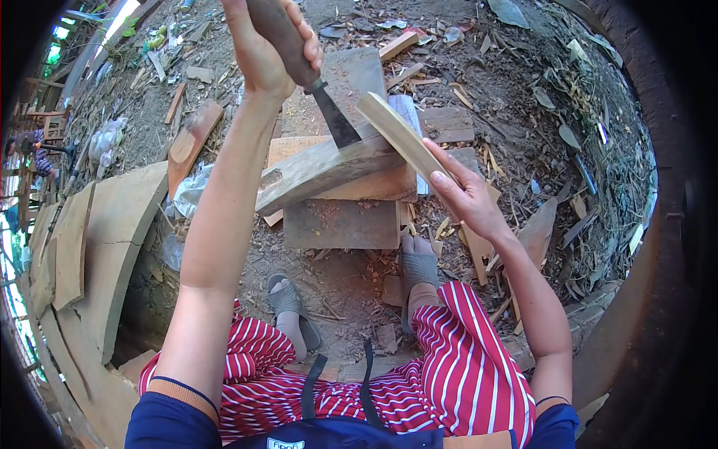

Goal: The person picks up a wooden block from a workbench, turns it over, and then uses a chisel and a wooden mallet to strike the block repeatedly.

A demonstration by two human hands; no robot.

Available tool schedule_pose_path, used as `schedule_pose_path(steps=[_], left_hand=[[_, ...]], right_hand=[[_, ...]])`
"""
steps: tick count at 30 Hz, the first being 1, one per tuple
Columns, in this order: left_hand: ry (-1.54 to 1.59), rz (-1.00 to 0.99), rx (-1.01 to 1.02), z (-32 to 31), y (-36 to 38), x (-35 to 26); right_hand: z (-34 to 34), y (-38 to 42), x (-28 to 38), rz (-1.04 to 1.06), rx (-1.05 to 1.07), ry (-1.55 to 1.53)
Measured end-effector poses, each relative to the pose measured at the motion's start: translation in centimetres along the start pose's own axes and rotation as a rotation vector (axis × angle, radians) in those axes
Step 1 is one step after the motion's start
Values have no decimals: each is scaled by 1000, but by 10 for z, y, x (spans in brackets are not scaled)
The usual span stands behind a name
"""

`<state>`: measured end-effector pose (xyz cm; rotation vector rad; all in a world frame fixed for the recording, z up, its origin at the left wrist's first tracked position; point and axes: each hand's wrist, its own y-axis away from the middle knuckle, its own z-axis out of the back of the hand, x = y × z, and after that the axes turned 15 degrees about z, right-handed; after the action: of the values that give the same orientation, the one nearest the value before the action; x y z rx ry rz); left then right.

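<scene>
My left hand (273, 56) is closed around the thick brown handle of a chisel-like tool (295, 49), raised at the top. Its dark flat blade points down and meets or nearly meets a curved grey wooden piece (321, 173), which lies aslant on wooden blocks. My right hand (464, 191) grips the lower end of a pale, narrow wooden strip (404, 138). This strip leans up to the left, its upper part passing over the curved piece's right end. Under the curved piece lies a lighter board (374, 185).
A dark wooden block (342, 226) stands before my sandalled feet. Large curved planks (120, 217) lean at the left. Wood chips, offcuts and plastic scraps litter the ground. A thick dark rim (677, 217) curves along the right. A person (41, 153) shows at the far left.
</scene>
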<state>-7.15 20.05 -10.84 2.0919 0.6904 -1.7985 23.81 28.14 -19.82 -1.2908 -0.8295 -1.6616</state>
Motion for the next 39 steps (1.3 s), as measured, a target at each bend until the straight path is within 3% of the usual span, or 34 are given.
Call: schedule_pose_path(steps=[4, 6, 19, 22, 24, 26, 28, 30, 32, 33, 35, 36, 38, 39], left_hand=[[202, -71, 73, -14, 2, 1], [327, 24, -149, -23, 0, -1], [281, 63, -151, -13, -7, 5], [260, 6, -236, -21, 0, 7], [87, -181, -346, -27, 5, 9], [92, -176, -380, -30, 8, 12], [-158, -141, -437, -29, 9, 12], [-105, -63, -453, -27, 10, 13], [-164, -170, -307, -23, 7, 15], [-16, -142, -311, -28, 8, 11], [-60, -163, -318, -30, 11, 13], [-109, -164, -331, -31, 15, 12], [-139, -159, -342, -39, 25, 4], [-128, -175, -345, -42, 29, 4]], right_hand=[[0, 0, 3, -17, -4, -34], [0, 0, 3, -40, -1, -41], [-2, 0, -6, 76, -27, -2], [-2, 0, -8, 78, -24, 5], [-4, -1, -11, 138, -46, 16], [-4, 0, -1, 89, -26, -32], [-4, 0, 2, -2, -28, -72], [-3, -4, 9, 6, -49, -102], [6, -15, 36, -285, -33, -126], [8, -24, 52, -215, -69, -92], [12, -50, 80, 165, -240, 36], [20, -57, 116, 135, -211, 86], [17, -76, 167, 621, -390, 94], [18, -80, 180, 635, -393, 86]])
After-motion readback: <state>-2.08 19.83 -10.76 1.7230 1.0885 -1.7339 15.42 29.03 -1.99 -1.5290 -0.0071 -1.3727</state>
